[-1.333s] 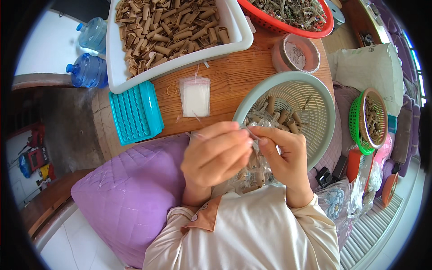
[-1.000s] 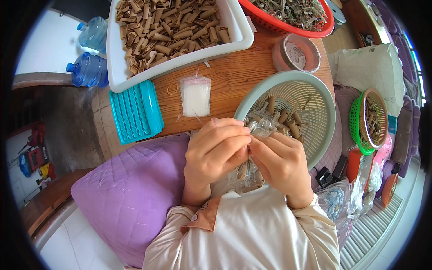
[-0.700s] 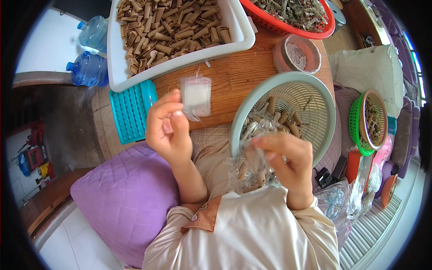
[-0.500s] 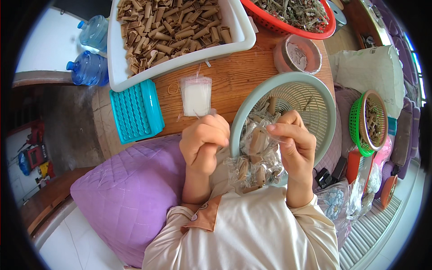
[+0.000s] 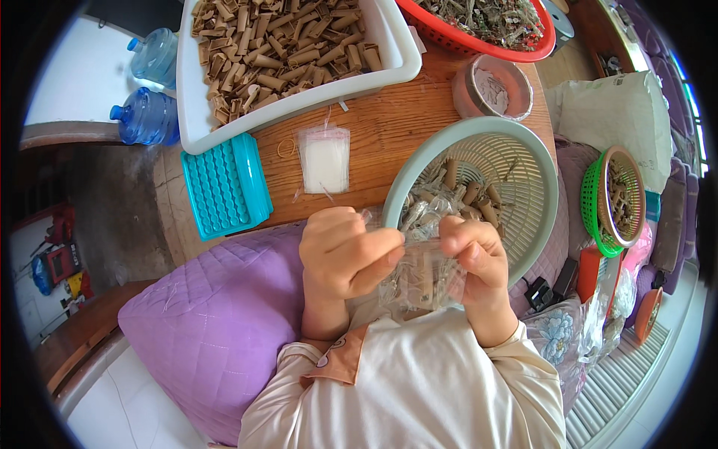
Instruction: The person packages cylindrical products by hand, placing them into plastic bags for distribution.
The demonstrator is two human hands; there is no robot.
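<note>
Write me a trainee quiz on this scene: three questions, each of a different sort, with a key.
1. Multiple choice: what fills the white tub?
A. water bottles
B. curved brown pieces
C. rubber bands

2. True or false: the left hand is nearer the purple quilted cushion than the right hand is.

3. Short answer: what clear thing shows between the two hands?

Key
1. B
2. True
3. A plastic bag

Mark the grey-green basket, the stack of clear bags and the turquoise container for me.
Grey-green basket point(image 5: 526, 179): head view, slotted inner wall.
Stack of clear bags point(image 5: 326, 166): head view, middle.
Turquoise container point(image 5: 218, 187): head view, bumpy face.
</note>
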